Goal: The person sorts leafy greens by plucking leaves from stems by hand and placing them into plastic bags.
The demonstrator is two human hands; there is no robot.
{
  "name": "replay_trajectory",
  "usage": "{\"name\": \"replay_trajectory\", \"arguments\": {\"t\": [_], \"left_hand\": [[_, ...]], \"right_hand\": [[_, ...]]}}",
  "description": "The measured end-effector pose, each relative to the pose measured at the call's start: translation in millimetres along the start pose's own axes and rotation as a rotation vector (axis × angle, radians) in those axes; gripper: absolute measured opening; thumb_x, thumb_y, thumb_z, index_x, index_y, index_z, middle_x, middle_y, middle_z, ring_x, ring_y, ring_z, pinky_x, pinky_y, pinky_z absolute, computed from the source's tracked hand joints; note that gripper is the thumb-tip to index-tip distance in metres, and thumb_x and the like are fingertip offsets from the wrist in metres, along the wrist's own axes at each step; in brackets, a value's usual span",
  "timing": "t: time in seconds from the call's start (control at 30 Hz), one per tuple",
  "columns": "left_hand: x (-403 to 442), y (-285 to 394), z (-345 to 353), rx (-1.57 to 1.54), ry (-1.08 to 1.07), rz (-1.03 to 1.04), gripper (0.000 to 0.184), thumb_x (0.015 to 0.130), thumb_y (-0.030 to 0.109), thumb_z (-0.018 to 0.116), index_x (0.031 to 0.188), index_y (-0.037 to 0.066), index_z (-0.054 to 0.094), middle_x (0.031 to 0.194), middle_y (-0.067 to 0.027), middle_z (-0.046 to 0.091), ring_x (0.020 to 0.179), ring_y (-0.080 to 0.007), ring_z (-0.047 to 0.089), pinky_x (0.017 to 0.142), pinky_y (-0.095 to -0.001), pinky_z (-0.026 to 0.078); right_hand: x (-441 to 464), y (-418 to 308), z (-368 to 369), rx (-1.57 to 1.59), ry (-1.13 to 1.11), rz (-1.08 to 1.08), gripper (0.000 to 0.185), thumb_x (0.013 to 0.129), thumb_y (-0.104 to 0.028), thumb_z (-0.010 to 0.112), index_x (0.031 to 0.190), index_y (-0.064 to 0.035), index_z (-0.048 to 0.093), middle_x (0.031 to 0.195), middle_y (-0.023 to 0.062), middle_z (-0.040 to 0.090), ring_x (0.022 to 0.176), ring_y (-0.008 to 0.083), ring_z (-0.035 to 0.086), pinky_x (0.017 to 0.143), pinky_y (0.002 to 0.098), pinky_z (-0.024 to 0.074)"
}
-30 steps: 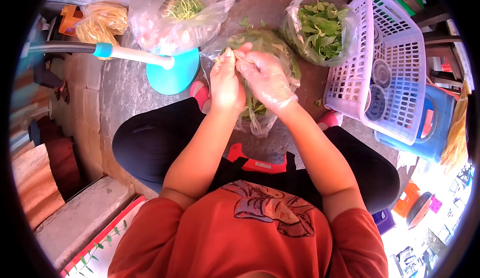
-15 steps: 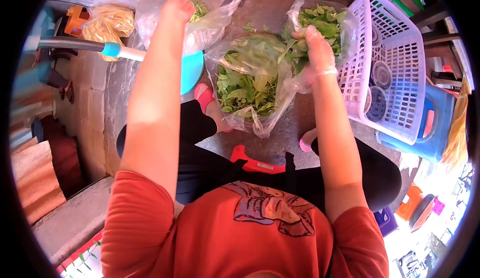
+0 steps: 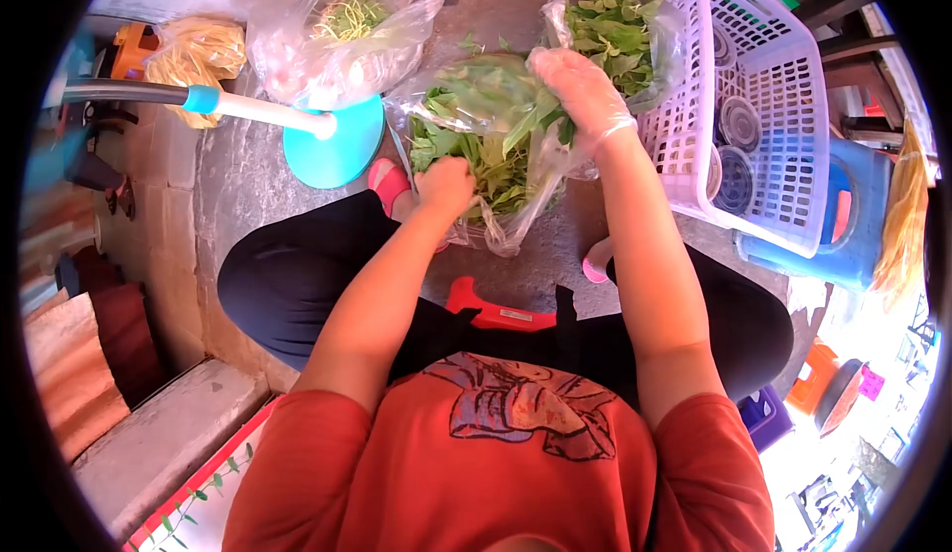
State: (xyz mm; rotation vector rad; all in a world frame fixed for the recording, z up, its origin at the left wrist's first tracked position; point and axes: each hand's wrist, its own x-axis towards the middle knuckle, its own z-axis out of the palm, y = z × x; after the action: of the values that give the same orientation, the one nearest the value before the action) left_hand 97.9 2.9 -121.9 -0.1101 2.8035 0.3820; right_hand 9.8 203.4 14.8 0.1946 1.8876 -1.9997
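– Yellow plastic bundle (image 3: 203, 51) far L, then turq. disc (image 3: 342, 160) w/ white pole (image 3: 268, 111), clear bag (image 3: 402, 56) of pale stems (image 3: 352, 18) just beyond. Any risk?
– Low, prob. Poss. tip of disc from a knock on pole.
– And L hand (image 3: 446, 187)?
– Bare, at near-L side of mid. bag (image 3: 508, 240), fingers curled in by the leaves (image 3: 504, 170). Tips out of sight, so can't tell how tight or on what.
– Trouble there?
– Thin plastic, floppy rim: poss. tear or slump from a hard tug, w/ spill of leaves onto floor (image 3: 555, 259). Poss. bruising too, from too tight a squeeze.
– R hand (image 3: 583, 91)?
– In clear glove, fingers partly closed, seemingly on leafy sprig (image 3: 537, 125), just over far-R part of mid. bag. Slick glove + loose hold = poss. drop, maybe into gap betw. bags.
– Further R?
– 2nd leaf bag (image 3: 620, 41), open, just behind R hand. Tight clearance, so poss. snag of glove cuff on rim.
– Last bits?
– Lilac crate (image 3: 754, 227) w/ round items (image 3: 737, 121) inside, close beside 2nd leaf bag; blue plastic box (image 3: 868, 200) past that. Poss. scrape of bag on crate from a careless shove.
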Motion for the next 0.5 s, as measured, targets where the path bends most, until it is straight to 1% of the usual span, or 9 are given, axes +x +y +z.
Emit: {"name": "replay_trajectory", "arguments": {"t": [0.03, 0.1, 0.13, 0.2, 0.3, 0.33, 0.37, 0.47, 0.5], "left_hand": [[3, 0, -12, -0.144, -0.045, -0.010, 0.033, 0.072, 0.031, 0.064, 0.090, 0.003, 0.063, 0.085, -0.0144, 0.064, 0.081, -0.0273, 0.061, 0.071, -0.0373, 0.046], [24, -3, -43, -0.427, -0.135, -0.028, 0.026, 0.077, 0.025, 0.061, 0.089, 0.002, 0.063, 0.083, -0.0107, 0.064, 0.074, -0.0202, 0.060, 0.070, -0.0336, 0.046], [29, -2, -60, -0.594, -0.145, -0.033, 0.019, 0.077, 0.017, 0.058, 0.089, 0.004, 0.063, 0.084, -0.0061, 0.065, 0.069, -0.0148, 0.057, 0.068, -0.0317, 0.046], [27, 12, -103, -1.021, -0.162, -0.009, 0.017, 0.077, 0.014, 0.057, 0.092, 0.004, 0.060, 0.087, -0.0061, 0.065, 0.069, -0.0167, 0.060, 0.068, -0.0322, 0.047], [7, 34, -149, -1.446, -0.305, -0.009, 0.016, 0.080, 0.013, 0.056, 0.094, 0.004, 0.056, 0.084, -0.0077, 0.064, 0.073, -0.0187, 0.062, 0.068, -0.0310, 0.049], [1, 39, -156, -1.494, -0.305, 0.016, 0.017, 0.081, 0.014, 0.057, 0.095, 0.004, 0.055, 0.083, -0.0083, 0.064, 0.074, -0.0189, 0.063, 0.068, -0.0305, 0.050], [-5, 45, -160, -1.544, -0.305, 0.041, 0.018, 0.082, 0.015, 0.057, 0.096, 0.004, 0.054, 0.083, -0.0088, 0.063, 0.075, -0.0191, 0.063, 0.068, -0.0300, 0.050], [-6, 47, -151, -1.599, -0.279, 0.034, 0.021, 0.085, 0.019, 0.058, 0.097, 0.003, 0.053, 0.084, -0.0093, 0.063, 0.075, -0.0187, 0.063, 0.068, -0.0291, 0.050], [-5, 47, -149, -1.599, -0.267, 0.019, 0.022, 0.085, 0.021, 0.058, 0.097, 0.003, 0.053, 0.084, -0.0093, 0.063, 0.074, -0.0184, 0.063, 0.068, -0.0290, 0.050]], "right_hand": [[-6, -2, 2, 0.024, 0.049, -0.047, 0.030, 0.080, -0.030, 0.062, 0.093, -0.0031, 0.061, 0.088, 0.0021, 0.059, 0.082, 0.0118, 0.048, 0.077, 0.0280, 0.0393], [-4, 3, -7, -0.011, 0.021, -0.067, 0.028, 0.080, -0.029, 0.063, 0.092, -0.0038, 0.062, 0.089, 0.0023, 0.059, 0.082, 0.0117, 0.049, 0.077, 0.0274, 0.0398], [-2, 4, -11, -0.027, 0.005, -0.081, 0.027, 0.079, -0.028, 0.064, 0.092, -0.0042, 0.062, 0.089, 0.0023, 0.059, 0.082, 0.0116, 0.049, 0.077, 0.0270, 0.0400], [-3, 6, -18, -0.126, -0.078, -0.124, 0.029, 0.078, -0.028, 0.066, 0.094, -0.0043, 0.062, 0.092, 0.0034, 0.061, 0.086, 0.0125, 0.052, 0.080, 0.0274, 0.0408], [-11, 0, -12, -0.255, -0.221, -0.263, 0.035, 0.075, -0.030, 0.068, 0.098, -0.0042, 0.062, 0.097, 0.0053, 0.063, 0.094, 0.0146, 0.055, 0.084, 0.0287, 0.0413], [-15, -2, -8, -0.296, -0.270, -0.319, 0.037, 0.075, -0.031, 0.069, 0.100, -0.0040, 0.062, 0.098, 0.0060, 0.063, 0.096, 0.0154, 0.055, 0.086, 0.0293, 0.0414], [-15, 0, -3, -0.283, -0.344, -0.367, 0.043, 0.074, -0.035, 0.069, 0.102, -0.0029, 0.062, 0.100, 0.0103, 0.063, 0.099, 0.0191, 0.056, 0.086, 0.0307, 0.0421], [-22, -3, 6, -0.542, -0.390, -0.219, 0.045, 0.073, -0.037, 0.068, 0.101, -0.0026, 0.062, 0.098, 0.0144, 0.063, 0.095, 0.0210, 0.058, 0.084, 0.0311, 0.0431], [-18, 2, 8, -0.575, -0.366, -0.235, 0.044, 0.073, -0.039, 0.068, 0.099, -0.0027, 0.063, 0.093, 0.0164, 0.063, 0.090, 0.0219, 0.059, 0.081, 0.0320, 0.0442]]}}
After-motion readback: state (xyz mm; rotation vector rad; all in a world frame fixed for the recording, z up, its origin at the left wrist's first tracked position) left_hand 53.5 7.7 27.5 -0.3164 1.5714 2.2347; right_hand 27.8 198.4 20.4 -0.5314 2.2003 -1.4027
